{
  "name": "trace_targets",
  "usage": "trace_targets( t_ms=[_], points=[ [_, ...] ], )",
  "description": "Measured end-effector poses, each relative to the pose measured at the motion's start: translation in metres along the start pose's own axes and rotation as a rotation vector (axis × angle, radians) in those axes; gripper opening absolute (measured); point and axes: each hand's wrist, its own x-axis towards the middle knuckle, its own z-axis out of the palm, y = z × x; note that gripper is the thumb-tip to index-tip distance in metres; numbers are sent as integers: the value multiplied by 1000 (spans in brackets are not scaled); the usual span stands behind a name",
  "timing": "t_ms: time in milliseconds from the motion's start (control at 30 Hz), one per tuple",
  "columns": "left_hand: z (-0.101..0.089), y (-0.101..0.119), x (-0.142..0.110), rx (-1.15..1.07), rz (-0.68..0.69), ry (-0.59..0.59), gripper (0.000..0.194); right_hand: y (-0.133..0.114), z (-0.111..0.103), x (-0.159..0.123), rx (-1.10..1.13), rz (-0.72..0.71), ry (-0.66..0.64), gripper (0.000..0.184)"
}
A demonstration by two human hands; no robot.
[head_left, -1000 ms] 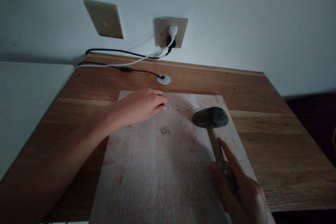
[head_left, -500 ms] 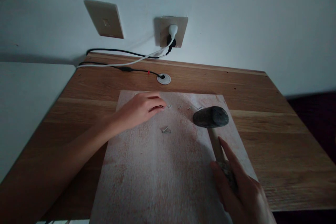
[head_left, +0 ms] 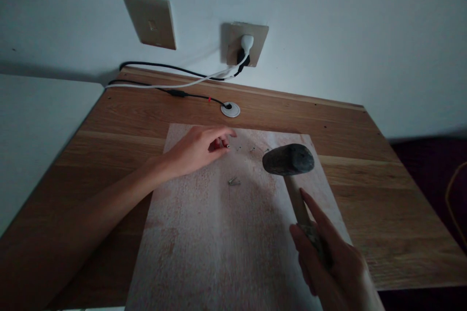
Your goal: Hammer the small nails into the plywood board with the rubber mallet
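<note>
My left hand (head_left: 204, 148) rests at the far part of a whitish, worn board (head_left: 204, 233). Its thumb and a curled finger close around a small nail (head_left: 228, 146), whose head shows at the thumb tip; the index finger is lifted away. To its right, nails (head_left: 254, 148) stand in a row in the board. A few loose nails (head_left: 233, 181) lie nearer to me. My right hand (head_left: 335, 257) grips the wooden handle of a mallet (head_left: 288, 159) with a black head. That head hangs over the right end of the row and hides part of it.
The board lies on a wooden desk (head_left: 383, 214) against a wall. Behind it are a cable grommet (head_left: 230, 109), a black cable (head_left: 178, 93) and a white cable (head_left: 160, 86). A wall socket (head_left: 257, 41) holds plugs, with a switch plate (head_left: 151, 19) to its left.
My left index finger has lifted off the thumb, leaving the nail head visible between the digits. The mallet has shifted slightly left and up. The view has tilted a little.
</note>
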Motion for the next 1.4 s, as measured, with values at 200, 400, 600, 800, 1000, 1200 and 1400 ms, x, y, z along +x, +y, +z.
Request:
trace_targets(
  t_ms=[200,400,600,800,1000,1200,1400],
  points=[
    [-1,-1,2,-82,-60,-19,37,-39,5,17,16,-121,-81,56],
    [-1,-1,2,-121,-40,-25,44,-59,13,37,-81,-315,-110,55],
    [-1,0,3,-89,-25,-30,45,-55,15,44,-156,-427,-132,56],
    [0,-2,3,-111,-60,-37,47,-58,15,40,-124,-381,-128,55],
    [-1,-2,3,-134,-81,-27,49,-66,16,36,-91,-240,-117,56],
    [-2,-1,3,-106,-84,-46,49,-60,16,39,-142,-366,-129,57],
    [-1,-1,3,-89,-60,-43,50,-62,17,37,-153,-332,-100,56]
  ],
)
